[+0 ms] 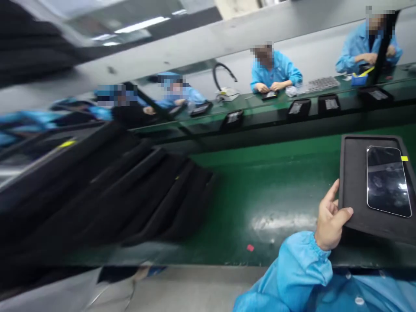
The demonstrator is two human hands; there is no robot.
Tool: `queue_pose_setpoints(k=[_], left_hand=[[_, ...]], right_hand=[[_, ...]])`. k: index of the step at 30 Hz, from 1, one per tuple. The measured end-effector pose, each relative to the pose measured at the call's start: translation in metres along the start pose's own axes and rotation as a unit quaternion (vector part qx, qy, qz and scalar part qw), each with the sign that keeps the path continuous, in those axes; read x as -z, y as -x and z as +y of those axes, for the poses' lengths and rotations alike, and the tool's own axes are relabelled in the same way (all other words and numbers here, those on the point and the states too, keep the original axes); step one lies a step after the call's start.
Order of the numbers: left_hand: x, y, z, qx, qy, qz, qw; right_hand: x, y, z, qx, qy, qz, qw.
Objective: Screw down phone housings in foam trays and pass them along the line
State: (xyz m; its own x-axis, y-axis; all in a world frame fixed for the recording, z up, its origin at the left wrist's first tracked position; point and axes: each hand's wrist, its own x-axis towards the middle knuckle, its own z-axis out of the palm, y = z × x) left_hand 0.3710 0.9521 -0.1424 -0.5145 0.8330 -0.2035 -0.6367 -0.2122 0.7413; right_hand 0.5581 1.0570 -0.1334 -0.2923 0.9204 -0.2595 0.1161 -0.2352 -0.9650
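Note:
My left hand (329,221) grips the near left edge of a black tray (354,182), its thumb on top and its other fingers at the side and beneath. On the tray lies a smartphone (388,182) with a dark, glossy screen facing up and a light frame. A small yellow tab (404,158) sits by the phone's upper right edge. The tray is tilted and held over the right part of the green table, cut off at the picture's right side. My right hand is out of view.
A blurred stack of black trays (130,186) leans over the left of the green table (234,195). A red scrap (250,248) lies near its front edge. Behind run a green shelf with several black trays (299,107) and co-workers (274,71) in blue.

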Motion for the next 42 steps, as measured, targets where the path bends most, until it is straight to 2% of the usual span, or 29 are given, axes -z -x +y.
queue_pose_setpoints(k=[3, 5, 8, 10, 13, 17, 23, 28, 31, 35, 40, 42], left_hand=[[0.029, 0.014, 0.031, -0.015, 0.001, 0.038, 0.999], [0.045, 0.029, 0.039, -0.033, 0.017, 0.073, 0.997], [0.059, 0.05, 0.033, -0.077, 0.05, 0.158, 0.983], [0.067, 0.059, 0.025, -0.103, 0.062, 0.212, 0.97], [0.088, 0.065, 0.025, -0.157, 0.092, 0.294, 0.938], [0.143, 0.074, 0.055, -0.213, 0.102, 0.393, 0.889], [0.238, 0.092, 0.102, -0.236, 0.084, 0.451, 0.857], [0.292, 0.099, 0.128, -0.248, 0.073, 0.482, 0.837], [0.309, 0.107, 0.143, -0.253, 0.064, 0.477, 0.839], [0.319, 0.117, 0.155, -0.251, 0.045, 0.465, 0.848], [0.33, 0.114, 0.153, -0.213, -0.002, 0.475, 0.854], [0.335, 0.117, 0.149, -0.191, -0.039, 0.488, 0.851]], right_hand=[[-0.042, -0.001, -0.004, -0.078, -0.038, -0.14, 0.986], [-0.073, 0.004, -0.004, -0.1, -0.041, -0.21, 0.972], [-0.111, 0.015, 0.0, -0.077, -0.058, -0.253, 0.963], [-0.128, 0.021, 0.006, -0.068, -0.063, -0.277, 0.957], [-0.144, 0.024, 0.02, -0.081, -0.041, -0.339, 0.937], [-0.152, 0.019, 0.043, -0.085, -0.007, -0.406, 0.91], [-0.163, 0.021, 0.064, -0.092, 0.032, -0.442, 0.892], [-0.184, 0.034, 0.063, -0.095, 0.065, -0.467, 0.877], [-0.198, 0.038, 0.065, -0.113, 0.085, -0.496, 0.857], [-0.217, 0.045, 0.071, -0.111, 0.099, -0.513, 0.845], [-0.239, 0.064, 0.081, -0.07, 0.105, -0.503, 0.855], [-0.246, 0.069, 0.086, -0.037, 0.123, -0.515, 0.848]])
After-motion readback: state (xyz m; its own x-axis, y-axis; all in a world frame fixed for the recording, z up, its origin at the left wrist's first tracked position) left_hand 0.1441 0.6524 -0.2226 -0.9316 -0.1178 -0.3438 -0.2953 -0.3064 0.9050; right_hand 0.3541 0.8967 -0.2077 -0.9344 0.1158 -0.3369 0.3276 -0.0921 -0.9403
